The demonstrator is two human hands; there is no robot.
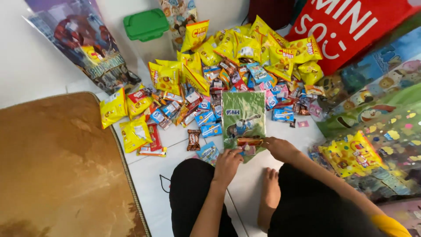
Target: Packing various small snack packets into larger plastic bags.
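Green goodie bag (242, 116) flat on floor, long axis pointing away, both hands pinching its near mouth, L (228, 163), R (280, 148)

Snack pile (228, 74) behind bag (242, 116); rug (57, 166) left.

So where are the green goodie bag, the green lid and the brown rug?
green goodie bag (243, 115), head view, middle of its front.
green lid (145, 24), head view, its top.
brown rug (57, 166), head view, its middle.

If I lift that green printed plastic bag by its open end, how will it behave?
The green bag looks thin and glossy, so probably floppy and a bit slippery. Small packets sit at its mouth between the left hand and right hand; they may spill if tilted.
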